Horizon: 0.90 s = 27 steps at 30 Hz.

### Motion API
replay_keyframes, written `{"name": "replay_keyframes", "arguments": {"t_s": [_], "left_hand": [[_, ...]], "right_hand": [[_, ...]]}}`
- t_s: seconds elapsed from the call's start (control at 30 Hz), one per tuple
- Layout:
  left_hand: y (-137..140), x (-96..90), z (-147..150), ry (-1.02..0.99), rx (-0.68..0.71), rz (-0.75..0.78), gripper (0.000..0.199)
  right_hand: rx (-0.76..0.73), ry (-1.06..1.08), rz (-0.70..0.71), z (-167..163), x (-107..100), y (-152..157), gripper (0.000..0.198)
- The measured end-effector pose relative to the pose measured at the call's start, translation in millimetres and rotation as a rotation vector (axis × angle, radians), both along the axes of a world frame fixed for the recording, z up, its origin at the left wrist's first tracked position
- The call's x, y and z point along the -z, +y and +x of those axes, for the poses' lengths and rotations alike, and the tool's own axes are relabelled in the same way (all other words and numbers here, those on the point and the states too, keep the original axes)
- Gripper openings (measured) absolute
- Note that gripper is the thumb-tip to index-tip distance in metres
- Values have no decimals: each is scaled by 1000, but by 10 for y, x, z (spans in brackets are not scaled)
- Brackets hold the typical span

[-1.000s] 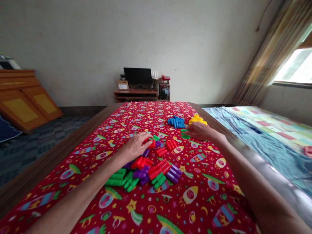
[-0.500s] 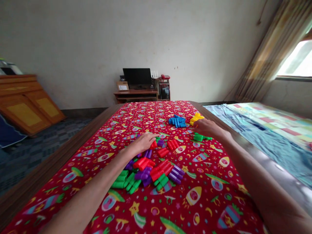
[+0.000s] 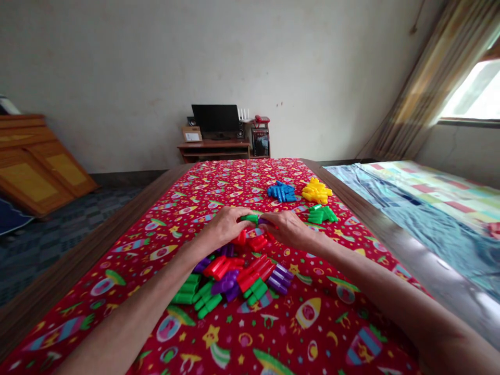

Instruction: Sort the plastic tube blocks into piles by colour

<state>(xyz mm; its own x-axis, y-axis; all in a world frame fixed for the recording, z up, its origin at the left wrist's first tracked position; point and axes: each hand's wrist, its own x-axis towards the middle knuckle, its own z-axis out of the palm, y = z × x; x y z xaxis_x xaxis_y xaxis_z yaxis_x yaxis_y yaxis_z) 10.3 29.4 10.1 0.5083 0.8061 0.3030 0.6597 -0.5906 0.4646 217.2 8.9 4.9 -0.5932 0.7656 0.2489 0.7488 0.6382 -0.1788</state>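
Just above the far end of the mixed pile, my two hands meet. My left hand [image 3: 227, 226] is closed on a green plastic building block [image 3: 249, 219]. Closed fingers of my right hand [image 3: 288, 229] grip a purple block [image 3: 264, 221] that touches the green one end to end; whether they are joined I cannot tell. Below my hands lie red blocks [image 3: 255, 272], purple blocks [image 3: 226, 282] and green blocks [image 3: 186, 289], loosely heaped. A few red blocks near my fingers are partly hidden by my hands.
Beyond my right hand are separate piles of blue blocks [image 3: 281, 191], yellow blocks [image 3: 316, 191] and green blocks [image 3: 322, 214]. A red patterned cloth [image 3: 312, 333] covers the brown table [image 3: 133, 208]. A bed [image 3: 390, 208] stands to the right.
My right hand has moved left from beside the yellow pile to meet my left hand. My left hand has closed on the green block; the right one now grips the purple block.
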Motion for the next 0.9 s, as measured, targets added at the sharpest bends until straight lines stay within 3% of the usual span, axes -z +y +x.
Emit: {"name": "replay_keyframes", "arguments": {"t_s": [0.2, 0.33, 0.43, 0.53, 0.63, 0.73, 0.9], "left_hand": [[25, -91, -109, 5, -153, 51, 21], [31, -37, -58, -119, -87, -63, 24], [-30, 0, 59, -171, -72, -125, 24], [-100, -17, 133, -202, -90, -143, 28], [-122, -75, 101, -182, -102, -149, 41], [-99, -155, -12, -38, -131, -82, 37], [-27, -260, -226, 161, -212, 5, 33]], "right_hand": [[-89, -95, -48, 169, -79, 53, 30], [-70, 137, 110, 120, 30, 42, 48], [-75, 262, 108, 44, 22, 35, 32], [-63, 200, 17, 84, -129, 57, 19], [88, 74, -12, 340, -355, 132, 20], [390, -146, 37, 760, -527, 246, 22], [774, -441, -55, 1302, -528, 405, 28]]}}
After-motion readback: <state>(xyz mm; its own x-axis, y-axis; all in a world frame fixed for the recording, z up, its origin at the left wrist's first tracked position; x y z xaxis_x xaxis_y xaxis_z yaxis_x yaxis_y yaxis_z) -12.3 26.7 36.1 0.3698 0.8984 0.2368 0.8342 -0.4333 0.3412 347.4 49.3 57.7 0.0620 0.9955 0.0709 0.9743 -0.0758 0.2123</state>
